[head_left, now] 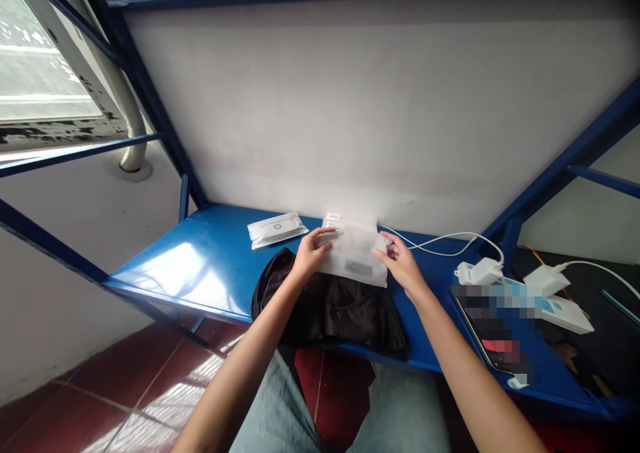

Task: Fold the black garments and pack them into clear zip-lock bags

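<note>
Right now I see both hands gripping a frosted white plastic pouch (pixel 354 253) near the blue shelf's (pixel 200 266) back edge: left hand (pixel 311 253) pinches its left end, right hand (pixel 401 263) pinches its right end. Pouch rests partly on black fabric (pixel 330 306) at the front edge. Another sealed packet (pixel 277 229) lies left; white chargers (pixel 500 280) sit right.

From my feed, daylight pours in from the window (pixel 40 53) at upper left and throws white glare across the blue tabletop (pixel 170 270). The picture is bright and fairly sharp, edges bow outward, and one patch at right is pixelated.
</note>
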### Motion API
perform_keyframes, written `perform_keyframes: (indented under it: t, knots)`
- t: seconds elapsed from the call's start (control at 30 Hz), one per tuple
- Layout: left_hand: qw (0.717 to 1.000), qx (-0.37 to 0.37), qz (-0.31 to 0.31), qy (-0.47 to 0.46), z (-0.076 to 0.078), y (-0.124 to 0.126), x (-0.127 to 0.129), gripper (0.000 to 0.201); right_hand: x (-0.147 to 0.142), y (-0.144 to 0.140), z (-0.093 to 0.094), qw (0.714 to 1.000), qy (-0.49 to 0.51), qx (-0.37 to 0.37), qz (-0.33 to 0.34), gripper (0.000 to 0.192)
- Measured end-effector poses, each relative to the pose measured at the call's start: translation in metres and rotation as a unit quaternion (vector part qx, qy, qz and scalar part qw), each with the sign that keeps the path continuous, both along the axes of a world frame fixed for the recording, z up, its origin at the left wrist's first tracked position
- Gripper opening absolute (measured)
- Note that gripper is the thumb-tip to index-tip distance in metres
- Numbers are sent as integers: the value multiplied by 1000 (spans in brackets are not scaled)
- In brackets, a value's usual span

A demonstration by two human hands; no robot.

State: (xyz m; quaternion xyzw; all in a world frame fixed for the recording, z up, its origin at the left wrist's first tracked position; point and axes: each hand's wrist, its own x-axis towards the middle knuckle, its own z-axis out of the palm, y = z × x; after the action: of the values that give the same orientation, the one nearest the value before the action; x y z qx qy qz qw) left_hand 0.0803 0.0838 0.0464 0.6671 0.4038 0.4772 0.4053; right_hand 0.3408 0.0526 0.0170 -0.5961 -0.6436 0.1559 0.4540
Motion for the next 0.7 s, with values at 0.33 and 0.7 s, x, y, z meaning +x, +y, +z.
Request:
perform_keyframes:
  t: [0.33,0.7]
  knots:
    - [912,148,64,377,-22,99,47,45,-20,100,3,977,-211,-22,-2,50]
    - [882,113,-1,458,-46,113,54,46,-32,106,-15,918,-328,-209,75,63]
